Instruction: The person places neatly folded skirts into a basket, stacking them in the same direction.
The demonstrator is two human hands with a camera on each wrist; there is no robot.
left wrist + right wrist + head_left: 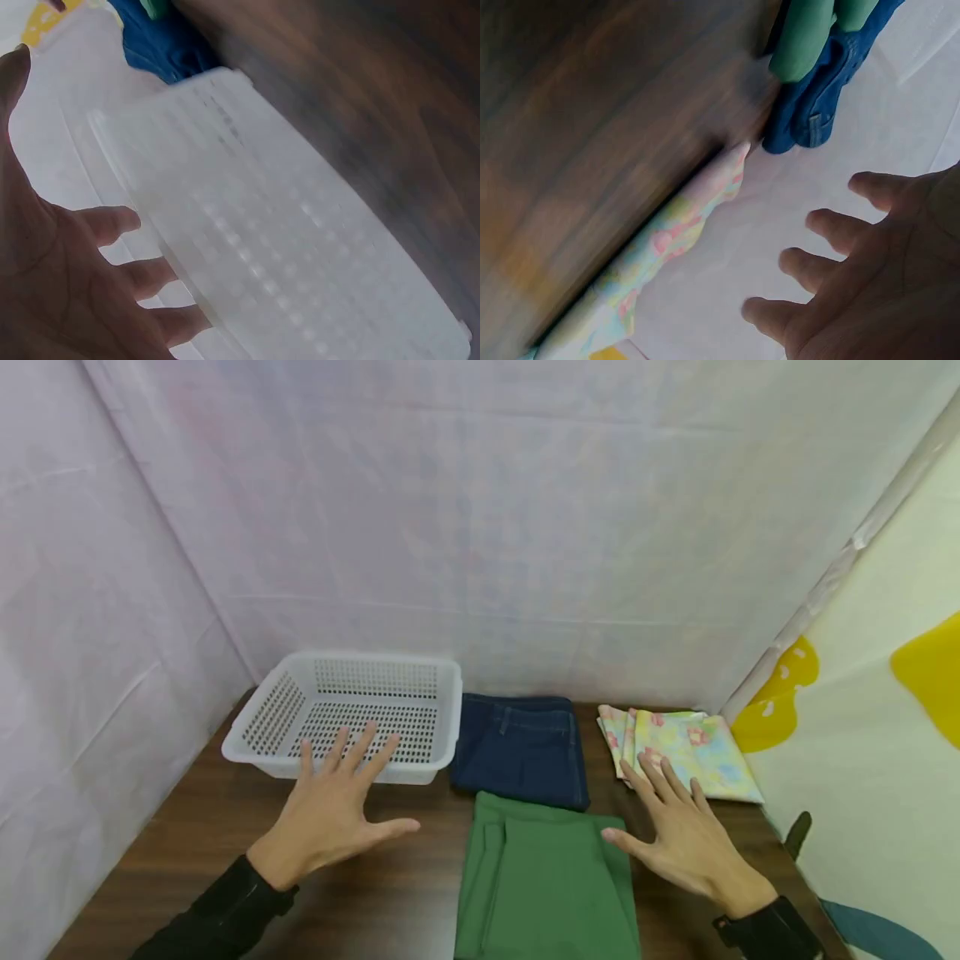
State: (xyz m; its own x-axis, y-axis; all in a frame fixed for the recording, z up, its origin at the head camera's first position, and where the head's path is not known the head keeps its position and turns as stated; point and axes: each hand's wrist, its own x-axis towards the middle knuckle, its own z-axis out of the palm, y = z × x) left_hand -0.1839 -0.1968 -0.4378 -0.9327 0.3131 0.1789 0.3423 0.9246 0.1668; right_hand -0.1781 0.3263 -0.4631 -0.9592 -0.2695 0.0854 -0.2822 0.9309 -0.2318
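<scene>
Counter [397, 893], white sheet [465, 527] behind, basket [408, 773] back left, jeans [521, 752] beside it, green cloth [555, 893] in front, floral cloth [693, 743] near right edge, gap between cloths, left hand [330, 814], right hand [678, 835], fingers spread, released

Curtained-off tabletop booth: pale sheets [465, 527] behind and beside wood-grain table [375, 902]; wider setting unclear.

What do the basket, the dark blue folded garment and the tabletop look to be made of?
Basket: likely moulded plastic, white, slightly glossy; the perforated walls and smooth rim suggest it.
Dark blue folded garment: probably denim, matte, going by its paler seam stitching and belt loop.
Tabletop: dark brown, wood-like grain, soft sheen; wood or laminate, can't tell.
</scene>
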